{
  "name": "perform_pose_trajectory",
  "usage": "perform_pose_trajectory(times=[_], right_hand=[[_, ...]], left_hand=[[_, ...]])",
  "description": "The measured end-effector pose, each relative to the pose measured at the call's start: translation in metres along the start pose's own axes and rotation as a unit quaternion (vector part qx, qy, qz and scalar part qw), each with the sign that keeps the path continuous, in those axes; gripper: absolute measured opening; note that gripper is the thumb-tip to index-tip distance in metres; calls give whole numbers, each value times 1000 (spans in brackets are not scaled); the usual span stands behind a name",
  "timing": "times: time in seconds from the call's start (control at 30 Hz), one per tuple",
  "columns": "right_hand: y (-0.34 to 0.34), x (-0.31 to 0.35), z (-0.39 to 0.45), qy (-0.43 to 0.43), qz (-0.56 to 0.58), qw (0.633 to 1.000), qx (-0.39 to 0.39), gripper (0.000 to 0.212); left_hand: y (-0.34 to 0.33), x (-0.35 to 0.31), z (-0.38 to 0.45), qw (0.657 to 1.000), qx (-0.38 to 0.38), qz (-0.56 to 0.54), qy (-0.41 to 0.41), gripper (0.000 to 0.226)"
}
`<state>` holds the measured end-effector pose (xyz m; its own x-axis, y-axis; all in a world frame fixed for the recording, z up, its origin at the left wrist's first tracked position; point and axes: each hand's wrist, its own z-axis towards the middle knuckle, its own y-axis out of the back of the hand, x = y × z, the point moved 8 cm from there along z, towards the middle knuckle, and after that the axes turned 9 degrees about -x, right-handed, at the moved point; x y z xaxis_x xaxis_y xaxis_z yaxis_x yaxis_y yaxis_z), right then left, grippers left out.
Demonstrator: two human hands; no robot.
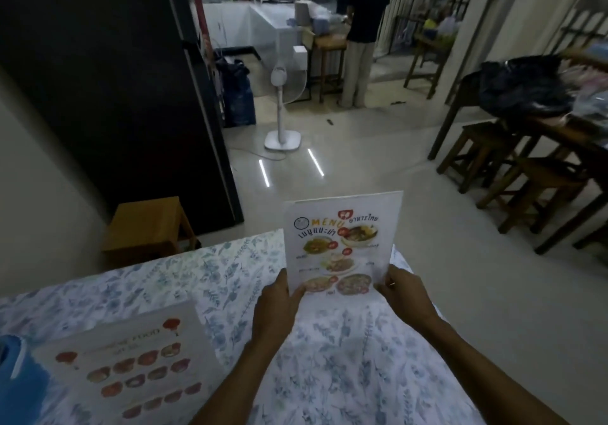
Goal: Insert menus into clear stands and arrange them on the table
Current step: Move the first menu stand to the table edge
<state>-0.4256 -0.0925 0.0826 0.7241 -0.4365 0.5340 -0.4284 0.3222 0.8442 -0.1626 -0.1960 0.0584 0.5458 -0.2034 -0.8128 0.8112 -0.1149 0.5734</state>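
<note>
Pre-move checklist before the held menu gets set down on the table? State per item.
1. Grip: left hand and right hand both pinch the bottom corners of the held menu: ok.
2. Menu upright, print facing the wearer: ok.
3. Menu already inside a clear stand: cannot tell; no stand edge or base shows clearly.
4. Landing spot: floral tablecloth under the hands is bare: ok.
5. Clearance from the second menu lying at the left: apart, ok.
6. Table edge: the held menu is near the far edge, so place it with care: not ok.
</note>
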Motion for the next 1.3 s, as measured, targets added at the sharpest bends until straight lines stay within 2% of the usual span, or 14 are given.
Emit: perform_pose_trajectory(times=[0.17, 0.23, 0.33, 0.5, 0.6, 1.0, 1.17, 1.3], right_hand=[[27, -3, 70, 18, 2, 999, -27, 48], [30, -10, 104, 29, -1, 999, -22, 42], [25, -17, 157, 52, -7, 999, -5, 15], [7, -30, 236, 85, -23, 996, 7, 15], [-11, -44, 268, 96, -20, 995, 20, 15], [-74, -78, 324, 105, 3, 993, 59, 17], [-86, -85, 323, 105, 44, 992, 50, 22], [-89, -87, 321, 111, 61, 991, 49, 22]], left_hand=[[-24, -30, 54, 999, -9, -34, 7, 54], [-37, -39, 78, 999, -19, -28, 9, 56], [-59, -45, 114, 999, -42, -17, 18, 58], [-97, -40, 170, 997, -60, 36, 37, 61], [-115, -35, 191, 996, -68, 54, 39, 54], [-161, -3, 230, 991, -41, 85, 94, 63], [-167, 6, 237, 987, -48, 115, 103, 47], [-170, 12, 234, 985, -50, 126, 102, 45]])
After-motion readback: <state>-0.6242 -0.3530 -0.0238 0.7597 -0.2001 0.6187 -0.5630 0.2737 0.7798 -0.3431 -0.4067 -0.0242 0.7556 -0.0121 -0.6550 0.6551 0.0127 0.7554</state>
